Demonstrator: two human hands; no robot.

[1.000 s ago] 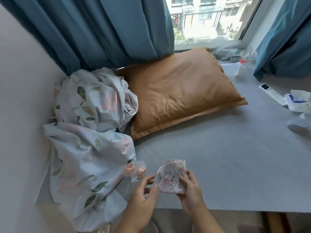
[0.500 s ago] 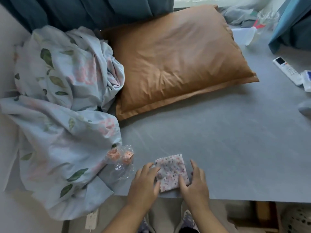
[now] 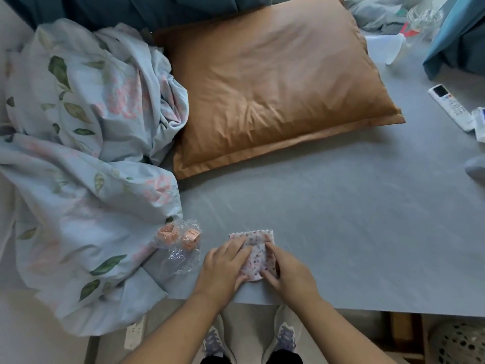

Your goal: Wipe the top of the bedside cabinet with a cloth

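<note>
A small white cloth (image 3: 256,252) with pink and dark dots lies on the grey flat surface (image 3: 341,232) near its front edge. My left hand (image 3: 223,269) presses on the cloth's left side, fingers closed over the fabric. My right hand (image 3: 288,271) holds the cloth's right side, thumb and fingers pinching it. The cloth's top edge, with a zigzag cut, shows beyond my fingers. The bedside cabinet itself cannot be told apart from this grey surface.
A clear plastic bag (image 3: 181,243) with two orange pieces lies just left of my hands. A floral blanket (image 3: 78,166) is heaped at the left, a brown pillow (image 3: 275,82) behind. A white remote (image 3: 451,106) sits far right. A power strip (image 3: 133,334) lies on the floor.
The cloth went from held up in the air to lying on the grey surface. Both hands came down onto it and closed in. The view tilted downward.
</note>
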